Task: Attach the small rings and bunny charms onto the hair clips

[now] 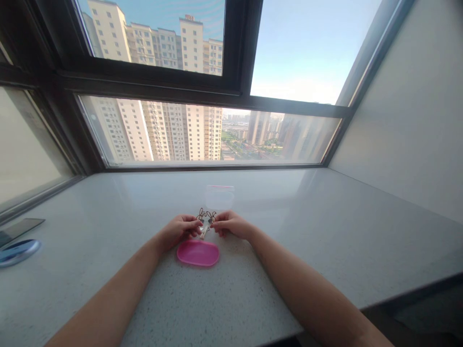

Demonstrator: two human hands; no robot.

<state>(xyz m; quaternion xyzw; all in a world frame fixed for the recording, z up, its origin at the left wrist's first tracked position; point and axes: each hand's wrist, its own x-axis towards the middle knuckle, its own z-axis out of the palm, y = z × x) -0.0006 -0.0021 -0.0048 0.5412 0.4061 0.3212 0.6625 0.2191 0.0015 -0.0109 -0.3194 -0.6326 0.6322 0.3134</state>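
Note:
My left hand [183, 226] pinches a small clip with looped brown wire handles [201, 215], its loops pointing up like rabbit ears. In my right hand [229, 224], thumb and fingers close on a similar looped wire clip [211, 218]. The two clips are held side by side, almost touching; I cannot tell whether they meet. A small pale stick-like piece [204, 233] shows between my hands, too small to name. Just in front of them, nearer to me, lies a shallow pink oval tray [197, 254]. Fingertips partly cover both clips.
A clear plastic bag with a pink zip strip [220, 196] lies beyond my hands on the speckled pale counter [202, 308]. At far left are a flat dark panel [21, 231] and a shiny blue oval object [20, 252]. Dark-framed windows [217, 168] border the back.

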